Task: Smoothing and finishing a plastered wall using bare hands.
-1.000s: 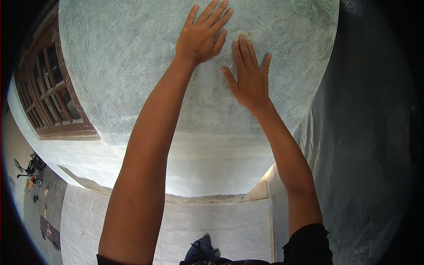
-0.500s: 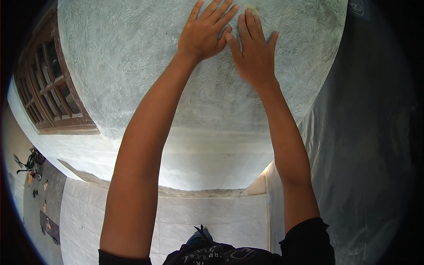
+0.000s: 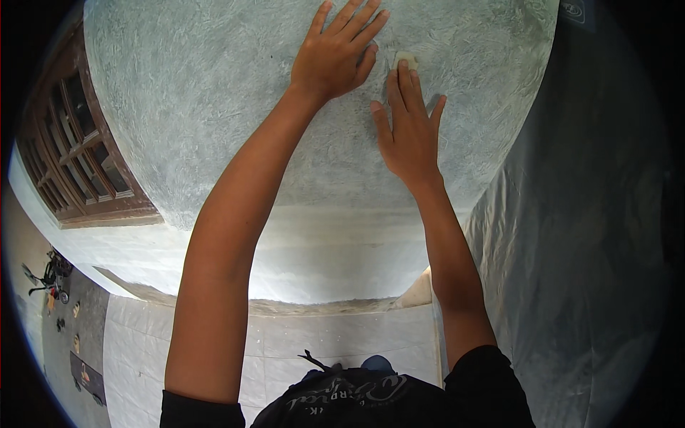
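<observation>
A mottled grey-green wall surface [image 3: 214, 107] with a rough, swirled texture fills the upper middle. My left hand [image 3: 332, 60] lies flat on it, fingers spread, with nothing visible under the palm. To its right and a little lower, my right hand [image 3: 408, 132] presses a small pale yellowish pad [image 3: 406, 58] against the wall. The long fingers of that hand are stretched over the pad, while the thumb and little finger stand apart. Only the pad's upper part shows beyond the fingertips; its material cannot be made out.
A brown wooden window [image 3: 78, 143] with panes is on the left. Dark plastic sheeting [image 3: 571, 235] hangs at right. Below the wall lies a pale tiled floor [image 3: 285, 342]. A parked motorcycle [image 3: 51, 274] and a dark mat [image 3: 87, 378] are at lower left.
My right hand has slid down the wall with the pad, away from the left hand's thumb. The left hand has barely moved.
</observation>
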Tool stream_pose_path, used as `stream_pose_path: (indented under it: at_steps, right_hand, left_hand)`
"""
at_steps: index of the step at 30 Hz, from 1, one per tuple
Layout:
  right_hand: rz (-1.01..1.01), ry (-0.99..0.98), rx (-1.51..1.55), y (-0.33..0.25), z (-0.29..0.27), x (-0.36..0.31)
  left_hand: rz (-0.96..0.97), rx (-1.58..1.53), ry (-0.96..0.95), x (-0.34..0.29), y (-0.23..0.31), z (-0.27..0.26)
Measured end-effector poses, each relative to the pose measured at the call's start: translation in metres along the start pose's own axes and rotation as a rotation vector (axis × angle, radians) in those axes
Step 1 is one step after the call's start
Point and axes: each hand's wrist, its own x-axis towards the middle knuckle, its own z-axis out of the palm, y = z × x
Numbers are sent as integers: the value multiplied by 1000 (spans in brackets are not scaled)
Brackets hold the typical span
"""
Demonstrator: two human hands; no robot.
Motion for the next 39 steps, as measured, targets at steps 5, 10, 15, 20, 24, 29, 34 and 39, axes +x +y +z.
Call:
stream_pose_path:
  at_steps: [5,10,15,20,24,29,34,39]
  right_hand:
    - [-28,63,33,7,-3,52]
    - [67,-66,20,-5,2,-16]
    - [15,26,58,-2,-9,58]
    - [70,-30,68,-1,-2,11]
    - [25,43,46,-2,-1,50]
    - [-10,85,38,4,4,36]
    - [-28,88,19,3,0,55]
    - [-30,55,-30,8,1,42]
  left_hand:
    - [-9,-65,54,1,-7,17]
    - [-10,-21,8,-1,4,3]
    - [91,39,180,3,-14,21]
    - [30,-11,75,-2,0,10]
    - [123,69,200,-1,-20,25]
    - [10,-40,22,0,1,8]
    - [222,232,279,7,-26,28]
    - [127,102,38,28,-14,0]
